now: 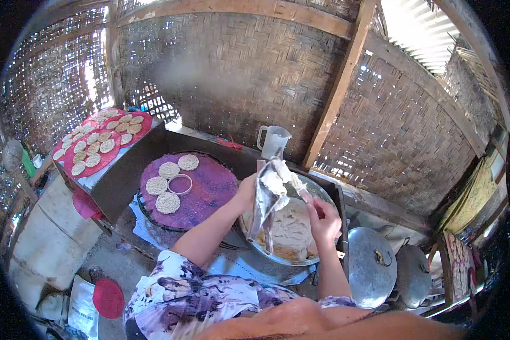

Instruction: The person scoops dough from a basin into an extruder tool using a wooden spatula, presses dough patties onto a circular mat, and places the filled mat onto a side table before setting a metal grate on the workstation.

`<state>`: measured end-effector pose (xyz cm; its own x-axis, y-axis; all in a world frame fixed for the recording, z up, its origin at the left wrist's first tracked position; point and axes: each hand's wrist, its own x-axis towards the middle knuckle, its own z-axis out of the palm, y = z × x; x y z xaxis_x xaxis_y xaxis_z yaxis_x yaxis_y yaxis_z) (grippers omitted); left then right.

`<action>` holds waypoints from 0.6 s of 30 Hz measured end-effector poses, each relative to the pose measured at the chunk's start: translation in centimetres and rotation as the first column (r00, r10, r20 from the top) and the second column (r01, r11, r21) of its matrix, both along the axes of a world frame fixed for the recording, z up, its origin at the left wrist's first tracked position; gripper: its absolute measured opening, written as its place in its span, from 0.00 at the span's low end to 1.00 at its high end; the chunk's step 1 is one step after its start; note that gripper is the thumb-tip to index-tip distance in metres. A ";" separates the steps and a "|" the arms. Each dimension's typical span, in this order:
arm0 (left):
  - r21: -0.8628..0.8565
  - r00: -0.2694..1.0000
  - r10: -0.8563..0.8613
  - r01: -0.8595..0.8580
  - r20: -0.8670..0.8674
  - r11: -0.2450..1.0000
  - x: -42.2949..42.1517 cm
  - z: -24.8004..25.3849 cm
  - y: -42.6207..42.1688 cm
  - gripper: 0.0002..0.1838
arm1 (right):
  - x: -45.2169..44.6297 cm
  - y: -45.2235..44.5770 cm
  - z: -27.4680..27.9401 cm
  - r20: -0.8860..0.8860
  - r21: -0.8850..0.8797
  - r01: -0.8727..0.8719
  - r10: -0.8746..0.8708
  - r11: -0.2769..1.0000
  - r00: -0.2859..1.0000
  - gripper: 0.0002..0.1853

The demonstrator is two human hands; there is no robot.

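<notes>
My left hand (247, 191) is closed round a dough-smeared hand press (259, 209) with long bars, raised over a wide metal basin (289, 261). Pale dough (275, 182) is heaped on the press. My right hand (324, 222) grips a small flat spatula (305, 195), its upper end coated in dough and close to the heap. More soft dough (294, 222) lies in the basin. Left of my left hand, a round purple cloth (212, 180) carries several stringy pale rounds (168, 203) and a thin ring (180, 184).
Pink round mats (105, 160) with several more rounds stand at the left. A clear plastic jug (275, 140) is behind the basin. Large metal lids (371, 266) lean at the right. A woven bamboo wall (226, 73) closes off the back.
</notes>
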<state>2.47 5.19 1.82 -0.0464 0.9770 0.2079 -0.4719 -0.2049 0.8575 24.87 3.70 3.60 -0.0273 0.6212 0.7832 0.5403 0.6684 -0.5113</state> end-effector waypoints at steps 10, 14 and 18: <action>0.100 0.866 0.204 -0.177 -0.457 0.979 -3.7 -7.4 5.9 0.12 | 1.7 -2.4 -3.1 -0.098 -0.251 -0.347 0.332 0.904 0.938 0.10; -0.161 0.954 -0.194 0.234 0.230 0.959 -2.5 -4.5 4.8 0.14 | 3.5 -0.1 -3.2 -0.278 -0.350 -0.420 0.335 0.837 0.900 0.11; -0.211 0.967 -0.247 0.229 -0.063 0.950 -1.7 -2.7 4.4 0.15 | 3.5 0.2 -1.5 -0.100 -0.377 -0.168 0.141 0.911 0.985 0.11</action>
